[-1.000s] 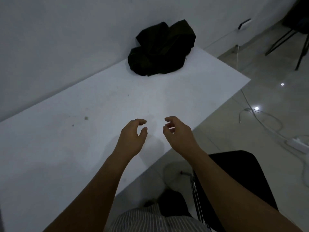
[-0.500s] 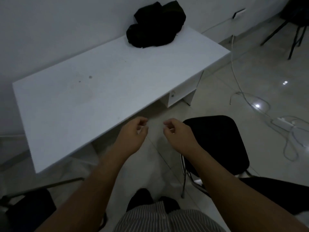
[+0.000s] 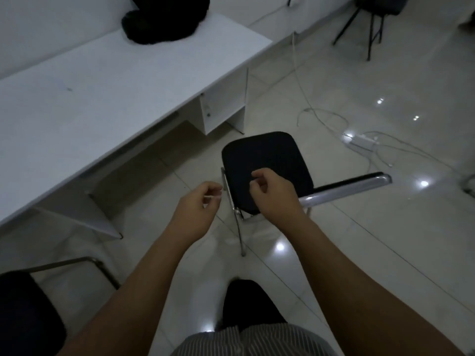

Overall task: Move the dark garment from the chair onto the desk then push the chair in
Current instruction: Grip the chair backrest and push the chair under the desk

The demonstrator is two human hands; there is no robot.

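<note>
White rectangular desk [image 3: 108,80], left: now farther off than a second ago, view swung down to the floor.
Crumpled dark garment [image 3: 164,20]: on the desk's far end, so step one looks done.
Black-seated metal-framed chair [image 3: 267,170]: bare, right of the knee space, not yet pushed in.
White cables [image 3: 323,116]: far right, clear of the chair's path.
Left hand [image 3: 198,211], right hand [image 3: 275,194]: loosely curled, holding nothing.

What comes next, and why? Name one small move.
Probably lower both hands onto the chair backrest and grip it. The dark garment already lies on the desk, the left hand and right hand hold nothing, and the chair stands clear of the desk.
</note>
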